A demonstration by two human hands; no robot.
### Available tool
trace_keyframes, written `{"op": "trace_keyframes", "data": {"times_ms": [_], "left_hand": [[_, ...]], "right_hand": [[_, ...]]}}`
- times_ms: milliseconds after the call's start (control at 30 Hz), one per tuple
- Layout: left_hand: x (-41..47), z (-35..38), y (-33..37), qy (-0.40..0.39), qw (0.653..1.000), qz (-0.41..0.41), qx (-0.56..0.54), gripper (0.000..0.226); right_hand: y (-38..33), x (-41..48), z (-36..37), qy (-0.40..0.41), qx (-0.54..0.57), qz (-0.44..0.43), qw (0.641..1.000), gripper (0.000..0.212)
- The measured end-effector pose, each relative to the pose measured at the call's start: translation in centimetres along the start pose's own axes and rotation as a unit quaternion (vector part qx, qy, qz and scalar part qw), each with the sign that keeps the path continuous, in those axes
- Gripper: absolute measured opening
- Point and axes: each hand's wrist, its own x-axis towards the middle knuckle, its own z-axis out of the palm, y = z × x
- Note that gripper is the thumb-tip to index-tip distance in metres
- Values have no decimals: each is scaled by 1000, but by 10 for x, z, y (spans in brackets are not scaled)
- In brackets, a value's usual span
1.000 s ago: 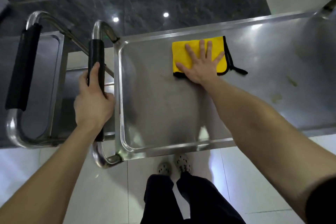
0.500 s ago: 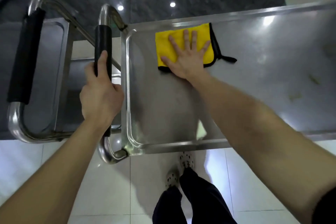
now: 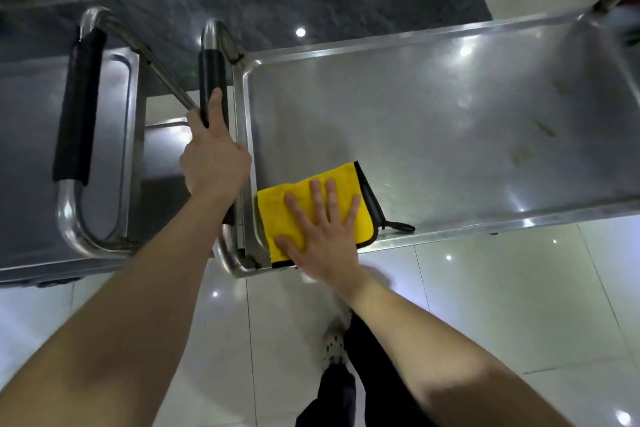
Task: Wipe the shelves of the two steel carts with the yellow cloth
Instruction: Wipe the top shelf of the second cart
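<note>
At the near left corner of the right cart's top shelf [image 3: 415, 107], the right hand [image 3: 322, 236] presses the yellow cloth [image 3: 277, 210] flat, fingers spread, while the left hand [image 3: 214, 159] grips the black handle [image 3: 212, 80]; smears [image 3: 519, 152] farther right and the left cart [image 3: 31, 121] seemingly await wiping.

Left hand [image 3: 214, 163], right hand [image 3: 322, 236], forearms [image 3: 433, 340] bare; dark trousers [image 3: 367, 367]; pale perforated clog [image 3: 333, 347]

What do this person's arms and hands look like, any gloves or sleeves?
No gloves: the left hand and right hand are bare, with no ring, watch or wristband showing. The left forearm and right forearm are uncovered as far as the picture reaches; no sleeve appears. Below are dark trousers and a pale perforated shoe.
</note>
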Motion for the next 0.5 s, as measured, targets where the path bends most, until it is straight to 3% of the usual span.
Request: {"op": "trace_keyframes", "data": {"times_ms": [133, 333, 500], "left_hand": [[-1, 0, -2, 5, 1000, 2, -21, 92], [1, 2, -6, 21, 998, -1, -60, 90], [3, 8, -9, 30, 998, -15, -58, 92]], "right_hand": [[22, 43, -4, -7, -18, -33, 999, 85], [49, 211, 1, -81, -39, 36, 995, 86], [28, 326, 19, -99, -33, 20, 994, 87]]}}
